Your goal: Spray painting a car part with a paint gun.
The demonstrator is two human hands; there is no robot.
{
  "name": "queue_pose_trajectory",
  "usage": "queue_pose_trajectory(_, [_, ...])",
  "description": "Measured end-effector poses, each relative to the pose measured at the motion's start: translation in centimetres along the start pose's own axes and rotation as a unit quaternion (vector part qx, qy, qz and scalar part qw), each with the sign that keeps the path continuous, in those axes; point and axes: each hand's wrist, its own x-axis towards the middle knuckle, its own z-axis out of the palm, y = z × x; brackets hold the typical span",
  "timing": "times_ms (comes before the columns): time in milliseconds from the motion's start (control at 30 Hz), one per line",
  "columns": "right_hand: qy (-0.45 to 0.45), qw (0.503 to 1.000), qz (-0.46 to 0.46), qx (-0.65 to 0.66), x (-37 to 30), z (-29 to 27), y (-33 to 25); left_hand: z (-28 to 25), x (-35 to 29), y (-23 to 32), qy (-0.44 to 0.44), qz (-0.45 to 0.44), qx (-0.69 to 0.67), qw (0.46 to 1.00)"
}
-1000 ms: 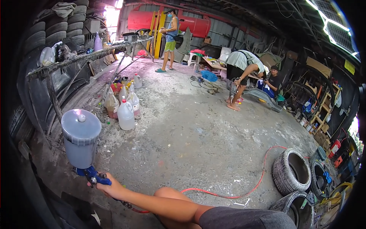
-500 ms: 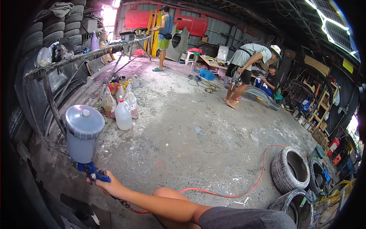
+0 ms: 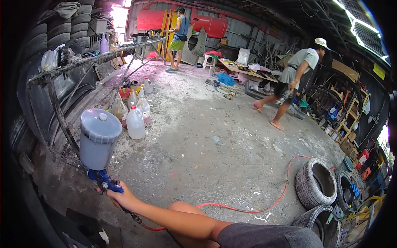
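Note:
My right hand [image 3: 125, 199], its arm coming in from the lower right, is closed round the handle of a blue spray gun [image 3: 111, 185]. On top of the gun sits a large translucent paint cup [image 3: 97, 153] with greyish contents and a round lid, slightly tilted. The gun points left. From its handle a red air hose [image 3: 231, 210] trails under my forearm and curves across the floor to the right. Plastic jugs [image 3: 135, 124], one with a red cap, stand on the floor just beyond the cup. My left hand does not show.
A long paint-crusted metal stand [image 3: 87, 62] runs along the left. Old tyres [image 3: 308, 188] lie at the right near a red fire extinguisher [image 3: 363, 157]. One person [image 3: 297, 72] in a white hat strides at the right; another [image 3: 180, 33] stands at the back.
The spray gun and cup have shifted slightly right and up in my right hand. The person in the white hat, bent over before, now strides rightward, hiding the seated person. The far person has turned slightly.

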Motion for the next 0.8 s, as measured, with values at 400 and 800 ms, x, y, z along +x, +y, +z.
queue_pose_trajectory(400, [0.011,1.000,0.006,0.012,-0.7,0.6,-1.3,-0.4,1.4,-0.2,0.491,0.292,0.125,0.811])
queue_pose_trajectory(800, [0.016,1.000,0.012,0.002,-0.5,0.5,-1.0,18.1,6.1,-12.9,0.496,0.593,0.417,0.479])
